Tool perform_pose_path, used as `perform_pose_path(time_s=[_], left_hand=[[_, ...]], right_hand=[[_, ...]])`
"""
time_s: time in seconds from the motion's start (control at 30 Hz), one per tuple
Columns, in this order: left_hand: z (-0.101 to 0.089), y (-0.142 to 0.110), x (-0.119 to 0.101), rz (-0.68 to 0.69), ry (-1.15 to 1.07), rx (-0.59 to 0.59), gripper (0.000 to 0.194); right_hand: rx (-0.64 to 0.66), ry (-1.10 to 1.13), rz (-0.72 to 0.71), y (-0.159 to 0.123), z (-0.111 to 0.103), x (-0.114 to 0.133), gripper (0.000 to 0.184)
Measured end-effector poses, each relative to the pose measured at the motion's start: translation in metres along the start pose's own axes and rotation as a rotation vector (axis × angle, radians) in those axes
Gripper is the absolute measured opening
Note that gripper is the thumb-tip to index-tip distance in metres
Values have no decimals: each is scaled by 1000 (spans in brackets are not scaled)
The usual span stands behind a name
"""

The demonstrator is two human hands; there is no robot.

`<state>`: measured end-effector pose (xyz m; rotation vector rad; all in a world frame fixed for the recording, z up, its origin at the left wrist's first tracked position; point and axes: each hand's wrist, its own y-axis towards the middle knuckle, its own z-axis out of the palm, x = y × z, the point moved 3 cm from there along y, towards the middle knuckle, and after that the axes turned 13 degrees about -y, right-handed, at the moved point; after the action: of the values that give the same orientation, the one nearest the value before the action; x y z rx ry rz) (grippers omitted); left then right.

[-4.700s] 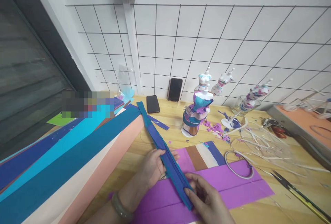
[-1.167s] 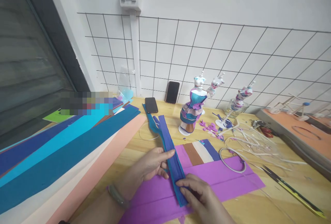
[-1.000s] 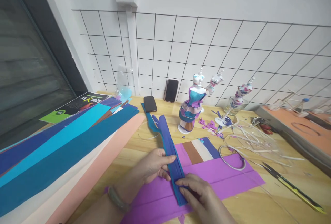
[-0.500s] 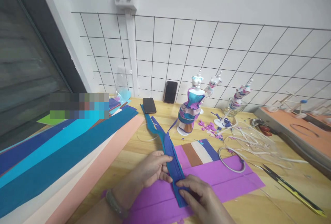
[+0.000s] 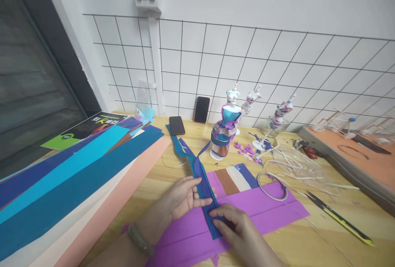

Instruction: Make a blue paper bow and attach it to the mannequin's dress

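Coloured sheets point(image 5: 80, 184) lie at my left. My left hand point(image 5: 180, 199) grips the blue-and-teal strip point(image 5: 205, 189) above the purple sheet point(image 5: 274, 206); its far layers trail apart, one twisted, so they look unfinished. My right hand point(image 5: 236, 222) pinches the near end, where the layers lie together. Behind, the dress form point(image 5: 222, 135) already wears layered bands.
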<state>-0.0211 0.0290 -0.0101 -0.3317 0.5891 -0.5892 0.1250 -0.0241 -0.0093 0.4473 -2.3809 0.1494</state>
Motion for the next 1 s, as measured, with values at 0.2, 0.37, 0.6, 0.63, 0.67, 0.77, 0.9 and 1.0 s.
perform_pose_path(time_s=[0.2,0.37,0.6,0.63,0.67,0.77,0.9,1.0], left_hand=[[-1,3,-2,21,-1,33,2],[-7,6,-6,97,-51,-70,19],[-5,5,-6,76,-1,-27,10],[-4,4,-5,66,7,-13,7],[-2,3,-4,56,15,7,3],[1,0,-3,24,25,53,9],[0,2,-4,16,25,43,13],[-2,4,-5,15,21,81,16]], right_hand=[[66,-256,24,-14,-17,20,34],[213,-489,62,-50,-51,40,47],[-228,-793,437,-69,-144,-71,31],[-251,-814,471,-70,-152,-91,31],[-262,-827,491,-72,-157,-109,31],[-273,-850,514,-81,-163,-150,32],[-283,-816,466,-97,-171,-186,26],[-359,-753,504,-100,-184,-186,24]])
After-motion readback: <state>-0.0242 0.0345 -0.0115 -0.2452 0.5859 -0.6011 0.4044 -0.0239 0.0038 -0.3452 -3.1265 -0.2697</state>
